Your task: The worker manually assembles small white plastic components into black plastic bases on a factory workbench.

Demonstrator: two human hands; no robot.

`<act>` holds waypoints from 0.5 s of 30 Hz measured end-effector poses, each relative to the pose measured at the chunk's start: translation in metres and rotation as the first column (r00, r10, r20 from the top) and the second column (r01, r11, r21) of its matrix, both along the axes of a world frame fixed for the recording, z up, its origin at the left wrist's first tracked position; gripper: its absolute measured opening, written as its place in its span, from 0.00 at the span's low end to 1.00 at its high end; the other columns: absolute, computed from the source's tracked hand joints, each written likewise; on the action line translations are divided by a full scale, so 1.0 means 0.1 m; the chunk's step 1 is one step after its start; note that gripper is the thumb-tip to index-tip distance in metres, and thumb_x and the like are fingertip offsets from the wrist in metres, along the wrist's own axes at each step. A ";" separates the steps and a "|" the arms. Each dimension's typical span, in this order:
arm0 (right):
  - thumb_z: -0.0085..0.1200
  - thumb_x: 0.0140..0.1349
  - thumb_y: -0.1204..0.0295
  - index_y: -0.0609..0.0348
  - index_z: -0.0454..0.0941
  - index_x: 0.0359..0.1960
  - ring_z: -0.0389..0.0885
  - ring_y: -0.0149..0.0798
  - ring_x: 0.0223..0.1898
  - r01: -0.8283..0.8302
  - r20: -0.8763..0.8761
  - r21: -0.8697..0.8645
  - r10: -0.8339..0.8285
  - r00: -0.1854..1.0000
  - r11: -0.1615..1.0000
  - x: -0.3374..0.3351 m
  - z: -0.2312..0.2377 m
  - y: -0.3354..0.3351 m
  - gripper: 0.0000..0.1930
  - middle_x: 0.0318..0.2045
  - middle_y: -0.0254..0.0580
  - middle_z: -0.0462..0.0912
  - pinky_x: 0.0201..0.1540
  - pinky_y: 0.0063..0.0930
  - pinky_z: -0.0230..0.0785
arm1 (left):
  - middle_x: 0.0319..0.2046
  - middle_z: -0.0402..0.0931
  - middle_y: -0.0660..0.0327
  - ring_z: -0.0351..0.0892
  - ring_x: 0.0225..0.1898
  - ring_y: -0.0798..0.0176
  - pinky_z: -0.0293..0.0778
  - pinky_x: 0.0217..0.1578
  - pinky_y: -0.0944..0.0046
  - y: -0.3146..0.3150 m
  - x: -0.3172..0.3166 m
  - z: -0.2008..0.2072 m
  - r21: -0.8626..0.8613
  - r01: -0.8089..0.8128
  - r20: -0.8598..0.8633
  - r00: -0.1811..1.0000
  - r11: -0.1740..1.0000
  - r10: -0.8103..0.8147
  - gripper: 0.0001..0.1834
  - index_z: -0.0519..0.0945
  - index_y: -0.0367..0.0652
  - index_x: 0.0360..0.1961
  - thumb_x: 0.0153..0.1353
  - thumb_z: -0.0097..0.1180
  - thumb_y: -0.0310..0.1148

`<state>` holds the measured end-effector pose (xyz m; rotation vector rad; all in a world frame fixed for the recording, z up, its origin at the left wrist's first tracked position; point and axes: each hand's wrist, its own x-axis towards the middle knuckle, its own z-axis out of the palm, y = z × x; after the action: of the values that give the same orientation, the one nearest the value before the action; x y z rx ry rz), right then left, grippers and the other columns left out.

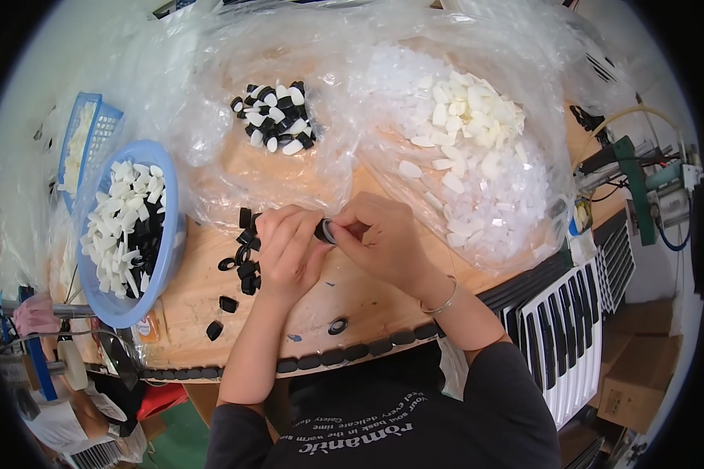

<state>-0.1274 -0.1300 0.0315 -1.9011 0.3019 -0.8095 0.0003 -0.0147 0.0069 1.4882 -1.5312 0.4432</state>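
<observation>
Above the middle of the wooden table, my left hand (287, 246) and my right hand (383, 238) meet, both with closed fingers. Between their fingertips is a small black oval piece (326, 230) with a pale grey face or edge; the fingers hide part of it. Loose black oval pieces (249, 270) lie beside my left hand, and a single ring-like one (337, 325) rests nearer to me. Beyond my hands, a heap of black pieces and white ovals (278, 116) sits on clear plastic. Cream-white oval pieces (477, 109) are piled at the far right among small translucent bits (501, 195).
A blue basin (172, 250) of white and black pieces stands at left, with a blue basket (92, 117) behind it. Black oval pieces (356, 351) line the table's near edge. White slatted panels (555, 336), cardboard boxes (641, 383) and a green metal fixture (637, 187) are at right.
</observation>
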 end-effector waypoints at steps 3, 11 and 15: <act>0.59 0.58 0.80 0.63 0.78 0.30 0.77 0.21 0.26 -0.011 0.004 -0.046 0.011 1.000 0.999 0.00 -0.06 -0.02 0.02 0.26 0.30 0.79 0.30 0.15 0.70 | 0.36 0.78 0.55 0.76 0.40 0.50 0.66 0.42 0.56 -0.02 0.00 0.00 -0.027 0.017 -0.019 1.000 0.999 -0.017 0.25 0.78 0.33 0.43 0.39 0.68 0.26; 0.55 0.62 0.79 0.59 0.70 0.39 0.75 0.20 0.28 -0.273 -0.013 0.611 0.354 0.935 0.743 0.02 -0.14 -0.10 0.07 0.32 0.30 0.75 0.28 0.14 0.68 | 0.35 0.77 0.55 0.76 0.39 0.52 0.69 0.40 0.55 -0.01 0.02 0.03 0.048 0.129 -0.079 0.989 0.991 -0.125 0.23 0.78 0.33 0.42 0.41 0.68 0.26; 0.54 0.63 0.79 0.59 0.69 0.38 0.75 0.20 0.29 -0.282 0.063 0.603 0.308 0.949 0.747 0.08 -0.29 -0.04 0.06 0.31 0.29 0.74 0.28 0.15 0.68 | 0.35 0.76 0.55 0.75 0.37 0.52 0.68 0.40 0.55 -0.01 0.02 0.00 0.063 0.110 -0.041 0.993 0.992 -0.107 0.23 0.78 0.33 0.42 0.41 0.67 0.26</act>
<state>-0.1198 -0.1344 0.0023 -1.3038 0.2380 -0.3859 0.0018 -0.0162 0.0071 1.4471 -1.6012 0.3020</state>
